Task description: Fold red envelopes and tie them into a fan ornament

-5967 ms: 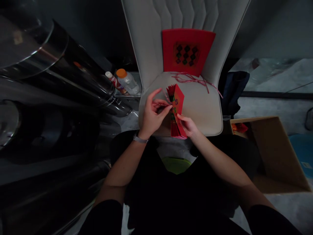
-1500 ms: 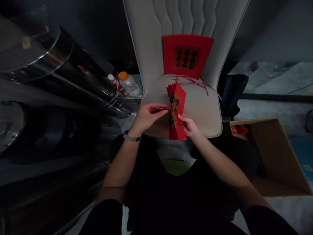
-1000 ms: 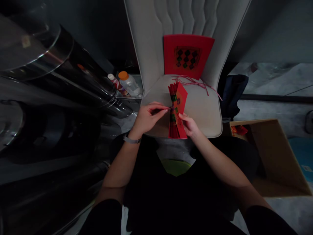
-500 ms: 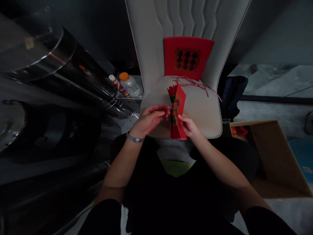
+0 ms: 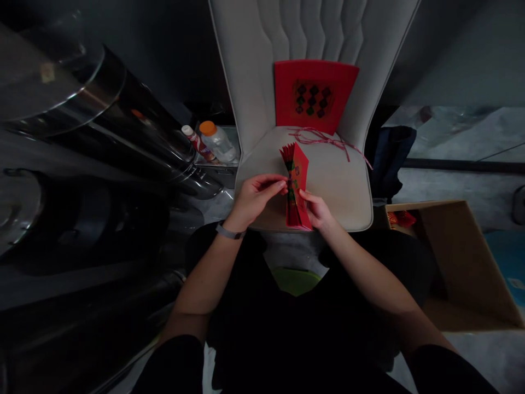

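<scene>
A bundle of folded red paper (image 5: 302, 171), perhaps red envelopes, stands upright above the front of the chair seat. Its pleats fan apart at top and bottom and are drawn in at the middle by a dark band. Green and purple patterns mark its right face. My right hand (image 5: 316, 210) grips its lower right side, thumb on the printed face. At the narrow middle, the thumb and fingers of my left hand (image 5: 262, 195) are pinched together against the left edge; whatever lies between them is too small to make out.
Against the backrest of the grey chair (image 5: 344, 191) leans a printed red sheet (image 5: 348, 82), with pink-and-white cords (image 5: 322, 138) below it. Bottles (image 5: 219, 145) stand at left. An open cardboard box (image 5: 471, 262) holds a red packet (image 5: 404, 219) at right.
My left hand has moved right and its fingers have closed at the bundle's middle. The bundle has turned slightly and its bottom sits a little higher. My right hand keeps its grip.
</scene>
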The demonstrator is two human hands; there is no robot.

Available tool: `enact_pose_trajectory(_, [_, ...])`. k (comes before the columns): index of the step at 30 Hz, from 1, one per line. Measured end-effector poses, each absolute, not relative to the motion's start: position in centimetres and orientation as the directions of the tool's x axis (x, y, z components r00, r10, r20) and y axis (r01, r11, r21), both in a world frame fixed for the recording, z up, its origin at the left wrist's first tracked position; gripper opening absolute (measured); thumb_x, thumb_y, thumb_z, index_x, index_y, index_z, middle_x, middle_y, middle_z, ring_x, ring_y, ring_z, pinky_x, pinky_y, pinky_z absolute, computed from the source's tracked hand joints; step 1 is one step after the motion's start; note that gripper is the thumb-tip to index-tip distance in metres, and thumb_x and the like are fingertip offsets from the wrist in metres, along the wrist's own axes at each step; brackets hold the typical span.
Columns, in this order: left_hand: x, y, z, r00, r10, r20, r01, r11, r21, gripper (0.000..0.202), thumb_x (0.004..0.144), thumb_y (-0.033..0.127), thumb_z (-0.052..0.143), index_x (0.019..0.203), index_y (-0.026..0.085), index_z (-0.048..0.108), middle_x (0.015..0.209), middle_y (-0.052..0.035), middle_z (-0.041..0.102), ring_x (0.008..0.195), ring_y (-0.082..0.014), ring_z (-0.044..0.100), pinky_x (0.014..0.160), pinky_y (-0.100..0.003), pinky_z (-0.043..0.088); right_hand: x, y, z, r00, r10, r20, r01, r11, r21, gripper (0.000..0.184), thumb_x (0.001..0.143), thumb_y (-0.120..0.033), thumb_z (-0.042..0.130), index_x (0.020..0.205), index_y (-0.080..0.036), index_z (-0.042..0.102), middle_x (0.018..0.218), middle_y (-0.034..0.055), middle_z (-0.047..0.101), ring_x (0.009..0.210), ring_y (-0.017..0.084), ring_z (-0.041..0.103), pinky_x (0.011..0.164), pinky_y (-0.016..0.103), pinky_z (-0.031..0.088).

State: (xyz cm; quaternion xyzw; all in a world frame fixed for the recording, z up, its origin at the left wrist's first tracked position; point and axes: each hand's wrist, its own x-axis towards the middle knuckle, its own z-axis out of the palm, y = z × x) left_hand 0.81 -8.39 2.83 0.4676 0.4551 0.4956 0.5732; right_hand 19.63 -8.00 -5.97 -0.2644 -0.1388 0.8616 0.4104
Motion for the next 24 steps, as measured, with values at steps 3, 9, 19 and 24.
enact_pose_trajectory(3, [1.4, -8.0, 2.8, 0.104, 0.993, -0.051, -0.153, 0.066, 0.986, 0.032, 0.080, 0.044, 0.087, 0.096, 0.017, 0.080, 0.086, -0.0049, 0.078, 0.074, -0.0130, 0.072, 0.078, -0.028, 0.059, 19.6, -7.6, -6.2, -0.550, 0.762, -0.342, -0.626, -0.648, -0.435, 0.028, 0.089, -0.019, 0.064, 0.116, -0.017, 0.071, 0.114, 0.0051, 0.081, 0.098, 0.018, 0.078, 0.097, 0.032, 0.061])
enact_pose_trajectory(9, [2.2, -7.9, 3.7, 0.114, 0.992, 0.053, -0.089, -0.043, 0.995, 0.034, 0.084, 0.048, 0.084, 0.095, 0.017, 0.075, 0.077, -0.0013, 0.073, 0.068, -0.0112, 0.067, 0.070, -0.026, 0.055, 19.6, -7.6, -6.0, -0.558, 0.752, -0.351, -0.616, -0.659, -0.433, 0.028, 0.090, -0.016, 0.061, 0.115, -0.016, 0.071, 0.108, 0.0046, 0.082, 0.093, 0.017, 0.078, 0.092, 0.029, 0.062])
enact_pose_trajectory(19, [2.1, -9.0, 4.5, 0.152, 0.986, -0.066, -0.188, 0.094, 0.978, 0.039, 0.079, 0.052, 0.087, 0.093, 0.018, 0.075, 0.070, -0.0008, 0.070, 0.063, -0.0117, 0.065, 0.060, -0.023, 0.048, 19.8, -8.7, -3.5, -0.523, 0.775, -0.355, -0.625, -0.632, -0.459, 0.024, 0.083, -0.017, 0.072, 0.107, -0.017, 0.074, 0.097, 0.0039, 0.083, 0.082, 0.016, 0.077, 0.081, 0.025, 0.062])
enact_pose_trajectory(24, [2.6, -13.3, 7.8, 0.180, 0.982, -0.056, -0.285, 0.106, 0.953, 0.029, 0.088, 0.048, 0.081, 0.092, 0.021, 0.075, 0.070, -0.0008, 0.072, 0.059, -0.0122, 0.065, 0.060, -0.025, 0.054, 20.9, -12.0, 1.9, -0.556, 0.775, -0.299, -0.621, -0.627, -0.470, 0.030, 0.073, -0.022, 0.086, 0.102, -0.018, 0.078, 0.091, 0.0022, 0.082, 0.075, 0.016, 0.076, 0.076, 0.025, 0.063])
